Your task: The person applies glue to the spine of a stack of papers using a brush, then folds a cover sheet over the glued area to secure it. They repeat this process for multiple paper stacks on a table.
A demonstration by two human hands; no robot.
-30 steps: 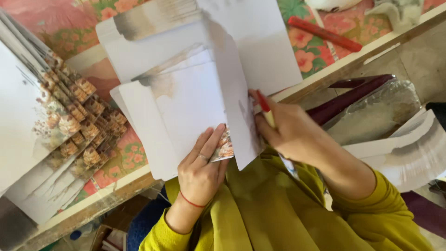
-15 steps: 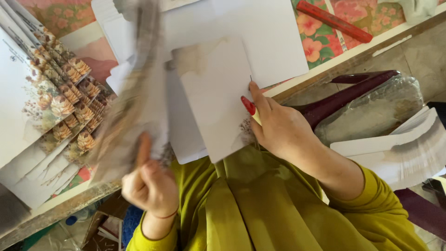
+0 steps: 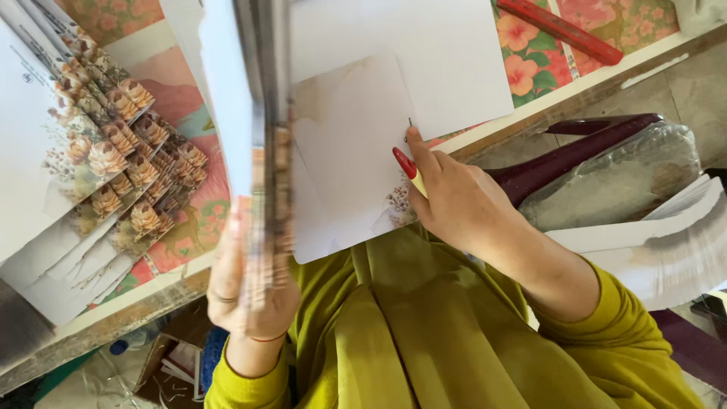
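Left hand (image 3: 250, 291): at 7 o'clock, fingers closed around 1 card (image 3: 261, 113) held edge-on and blurred, probably a printed card.
Right hand (image 3: 454, 201): at 3 o'clock, fingers pinched on a red-capped pen (image 3: 409, 170), tip touching the white sheet (image 3: 348, 151).
White sheet: centre, over the table (image 3: 553, 95) edge.
Card stack (image 3: 98, 167): fanned at 9 o'clock.

A card-making workshop: printed cards (image 3: 113, 167) fanned over a floral-covered worktable (image 3: 575, 91).

clear plastic-wrapped bundle (image 3: 613, 178) at right, perhaps a package, contents unclear
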